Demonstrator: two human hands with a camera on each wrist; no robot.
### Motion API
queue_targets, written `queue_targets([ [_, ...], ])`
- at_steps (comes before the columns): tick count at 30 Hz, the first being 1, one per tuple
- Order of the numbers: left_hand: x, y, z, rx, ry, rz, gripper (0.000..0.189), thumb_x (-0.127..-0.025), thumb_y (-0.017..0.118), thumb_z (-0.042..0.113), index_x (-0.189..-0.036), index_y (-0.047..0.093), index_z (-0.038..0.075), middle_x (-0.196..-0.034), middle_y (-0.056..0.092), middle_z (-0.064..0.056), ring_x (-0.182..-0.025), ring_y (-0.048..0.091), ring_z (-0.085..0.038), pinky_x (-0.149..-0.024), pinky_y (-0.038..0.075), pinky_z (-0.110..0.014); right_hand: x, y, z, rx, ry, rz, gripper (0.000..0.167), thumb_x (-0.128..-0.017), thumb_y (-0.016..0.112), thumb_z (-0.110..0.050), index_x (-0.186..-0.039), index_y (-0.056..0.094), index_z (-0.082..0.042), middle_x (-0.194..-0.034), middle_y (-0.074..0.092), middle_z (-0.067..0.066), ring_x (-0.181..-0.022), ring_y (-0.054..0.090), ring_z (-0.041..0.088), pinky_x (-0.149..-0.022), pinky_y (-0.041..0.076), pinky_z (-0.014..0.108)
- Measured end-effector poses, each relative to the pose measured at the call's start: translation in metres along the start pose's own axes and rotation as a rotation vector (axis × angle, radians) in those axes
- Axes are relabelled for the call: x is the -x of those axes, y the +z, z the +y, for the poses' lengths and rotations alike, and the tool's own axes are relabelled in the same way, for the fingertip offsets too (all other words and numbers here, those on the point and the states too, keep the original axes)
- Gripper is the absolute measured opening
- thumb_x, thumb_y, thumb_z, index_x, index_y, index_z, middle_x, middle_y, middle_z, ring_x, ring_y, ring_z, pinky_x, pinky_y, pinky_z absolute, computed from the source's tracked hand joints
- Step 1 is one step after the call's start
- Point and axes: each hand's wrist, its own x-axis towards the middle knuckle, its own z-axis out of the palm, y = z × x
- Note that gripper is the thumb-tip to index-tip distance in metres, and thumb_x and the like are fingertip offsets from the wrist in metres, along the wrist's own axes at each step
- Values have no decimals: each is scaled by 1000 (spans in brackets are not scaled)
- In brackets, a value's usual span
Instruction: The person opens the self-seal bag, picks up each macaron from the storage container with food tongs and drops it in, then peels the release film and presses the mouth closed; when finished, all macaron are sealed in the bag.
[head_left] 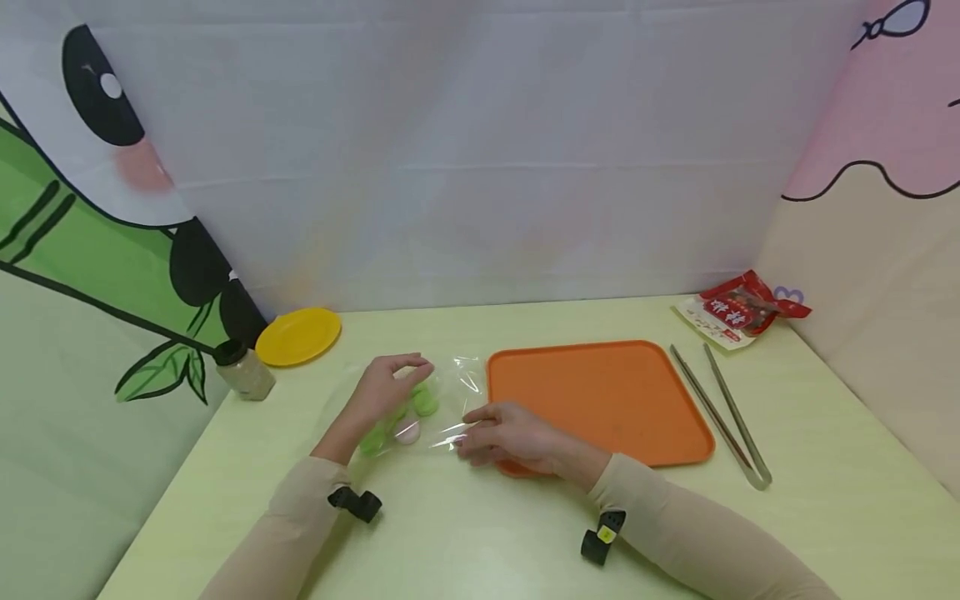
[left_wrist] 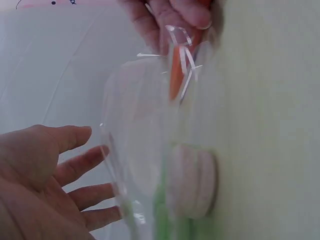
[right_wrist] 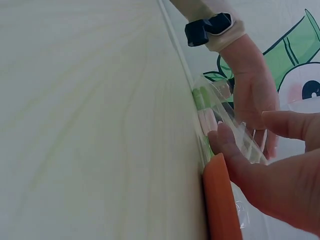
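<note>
A clear plastic bag (head_left: pixel 455 385) lies on the table, with green discs (head_left: pixel 425 402) and a pale pink disc (head_left: pixel 407 431) inside it. From the left wrist view, the pink disc (left_wrist: pixel 190 181) looks thick, with a groove round its side. My left hand (head_left: pixel 388 385) is over the bag, its fingers spread and the fingertips right at the film's upper side. At the bag's right end is my right hand (head_left: pixel 517 435), fingers extended and thumb apart from them, overlapping the left edge of the orange tray (head_left: pixel 592 400).
Metal tongs (head_left: pixel 723 417) lie right of the tray. A red and white food packet (head_left: pixel 738 310) sits at the back right corner. Toward the back left are a yellow plate (head_left: pixel 298 337) and a dark-lidded jar (head_left: pixel 246 373). Printed cloth walls (head_left: pixel 487 158) enclose the table.
</note>
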Motion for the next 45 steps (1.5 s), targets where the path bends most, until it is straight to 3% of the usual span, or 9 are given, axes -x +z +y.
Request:
queue_targets([
  [5, -33, -9, 21, -206, 146, -102, 40, -101, 61, 30, -132, 63, 4, -139, 59, -15, -134, 47, -36, -112, 36, -54, 1, -2, 0, 17, -3, -1, 56, -95, 63, -3, -141, 36, 16, -117, 65, 25, -107, 66, 34, -93, 55, 42],
  [9, -66, -2, 36, -263, 234, -304, 42, -101, 61, 22, -134, 58, -3, -131, 63, -19, -125, 56, -35, -105, 45, -49, 1, -3, 1, 25, -13, 3, 54, -96, 62, -2, -140, 37, 16, -117, 65, 27, -107, 66, 35, -92, 56, 42],
  [13, -89, 9, 33, -229, 195, -488, 42, -98, 65, 19, -132, 60, -5, -126, 67, -16, -116, 62, -29, -99, 50, -42, 2, -2, 2, 41, -15, -19, 53, -96, 61, -1, -139, 37, 17, -120, 65, 28, -109, 66, 37, -93, 55, 43],
  [17, -98, 16, 27, -236, 148, -542, 35, -96, 68, 19, -124, 68, -2, -119, 70, -10, -106, 64, -22, -94, 52, -37, 4, -1, 1, 54, -6, -37, 55, -97, 61, -2, -141, 35, 17, -123, 64, 29, -111, 65, 37, -94, 55, 43],
  [21, -102, 19, 25, -227, 114, -554, 26, -96, 68, 17, -116, 74, 1, -105, 73, -5, -92, 64, -15, -86, 53, -32, 5, 0, -1, 53, 3, -42, 57, -97, 60, -2, -143, 32, 17, -125, 62, 30, -113, 64, 37, -96, 53, 44],
  [27, -105, 14, 18, -158, 115, -496, 21, -97, 66, 18, -107, 77, 3, -89, 72, -3, -83, 63, -15, -83, 53, -32, 3, -2, -2, 48, 16, -37, 60, -97, 61, -3, -144, 30, 17, -125, 63, 28, -113, 64, 36, -97, 53, 43],
  [35, -100, -12, 16, -66, 47, -447, 27, -96, 68, 26, -113, 74, 6, -98, 73, -5, -93, 68, -22, -90, 54, -42, 5, -1, -6, 138, -33, -22, 57, -99, 60, -9, -144, 33, 13, -124, 65, 24, -115, 63, 37, -98, 52, 42],
  [42, -79, -36, 2, 176, 119, -340, 30, -95, 71, 27, -111, 68, 1, -100, 71, -8, -102, 62, -40, -98, 48, -53, 12, -3, -21, 557, -215, 155, 47, -96, 66, -30, -132, 58, -1, -104, 73, 1, -99, 68, 17, -90, 55, 33],
  [45, -64, -45, -3, 323, 148, -255, 28, -94, 73, 24, -109, 69, 1, -97, 71, -6, -101, 62, -38, -97, 49, -47, 15, -10, -29, 709, -344, 263, 39, -95, 70, -31, -123, 65, -5, -94, 71, -6, -88, 67, 10, -81, 56, 31],
])
